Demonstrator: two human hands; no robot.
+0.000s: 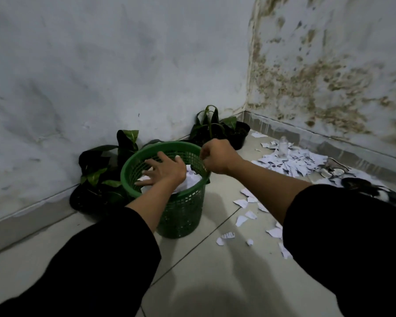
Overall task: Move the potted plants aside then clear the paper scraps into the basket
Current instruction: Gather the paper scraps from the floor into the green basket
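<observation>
Green plastic basket [181, 209] stands on floor tiles, between two potted plants [101, 170]. My left hand [164, 169], fingers spread, presses paper inside it; my right hand [217, 156] grips the rim, fingers curled. Paper scraps [290, 162] litter floor to the right.

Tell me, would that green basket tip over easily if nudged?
Probably. The basket looks like thin plastic mesh, so likely light. It is tall with a base narrower than its rim, and holds only paper. The right hand grips its rim, perhaps steadying it.
</observation>
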